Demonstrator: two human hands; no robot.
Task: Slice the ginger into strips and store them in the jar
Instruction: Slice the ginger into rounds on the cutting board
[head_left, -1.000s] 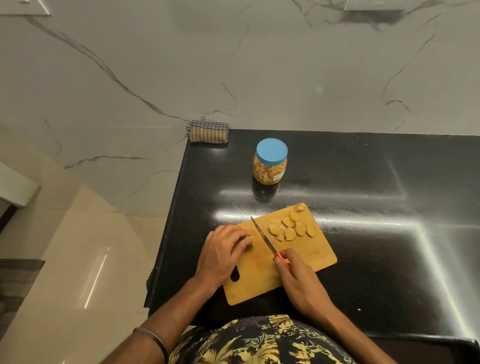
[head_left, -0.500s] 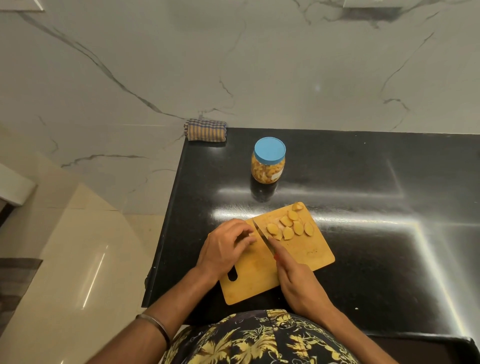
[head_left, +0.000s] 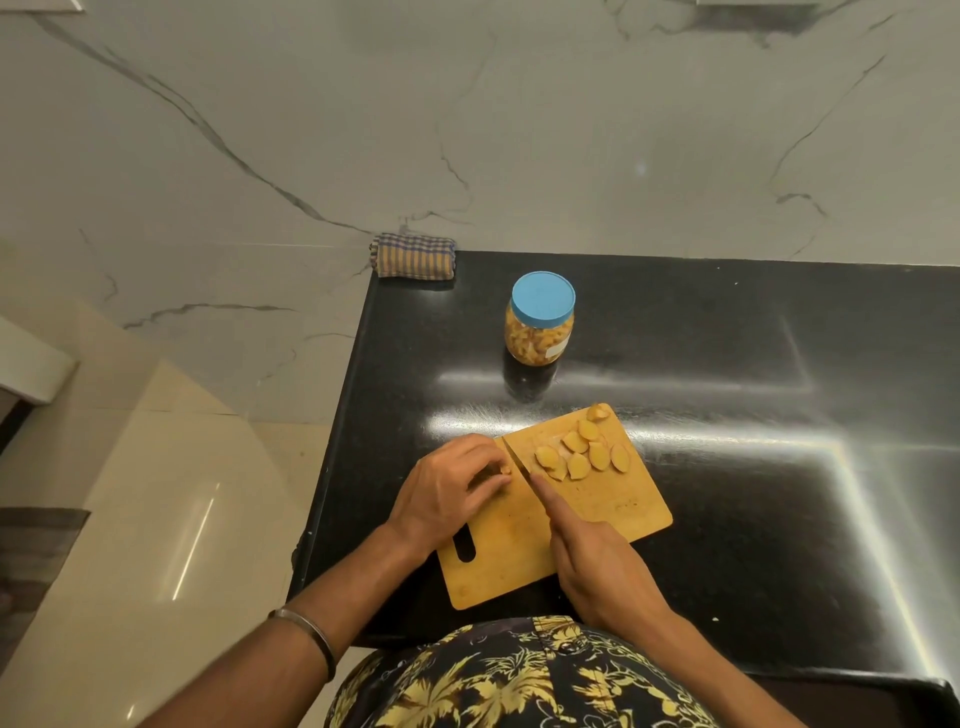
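Cutting ginger on the board.
Left hand pinches a ginger piece; right hand grips the knife beside it. Slices lie on the board; the lidded jar stands behind.

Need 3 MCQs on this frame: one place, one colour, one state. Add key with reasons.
1. Where does the jar stand?
A. On the cutting board
B. On the black counter beyond the board
C. On the checked cloth

2. What colour is the jar's lid?
A. Red
B. White
C. Blue

3. What is the right hand doing?
A. Holding the knife in its grip
B. Lying flat on the counter
C. Lifting the jar

Key: B, the jar sits on the counter behind the cutting board; C, the lid is plainly blue; A, its forefinger lies along the blade beside the ginger slices.
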